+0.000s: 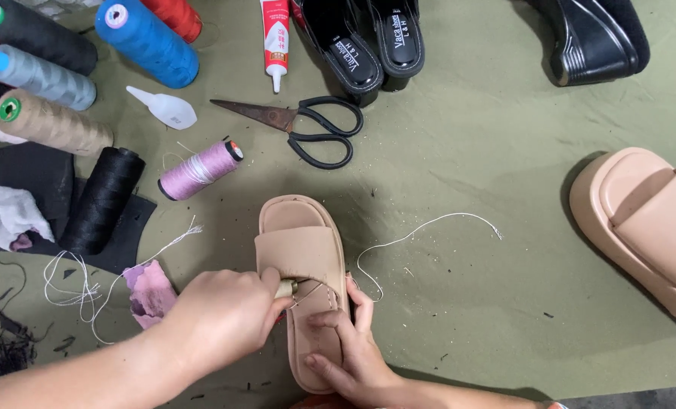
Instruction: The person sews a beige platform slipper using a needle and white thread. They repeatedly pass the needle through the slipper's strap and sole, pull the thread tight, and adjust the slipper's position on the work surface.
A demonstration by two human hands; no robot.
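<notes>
Fingers of the left hand are closed around a small brass-tipped awl-like tool pressed at the strap edge, while the right hand lies spread over the insole, pinning the beige foam platform slide sandal flat at the near middle of the olive cloth tabletop. The sandal looks light and springy, its strap soft, so holding it by the thick sole seems surest. A loose white thread trails right of it; black-handled scissors lie beyond.
</notes>
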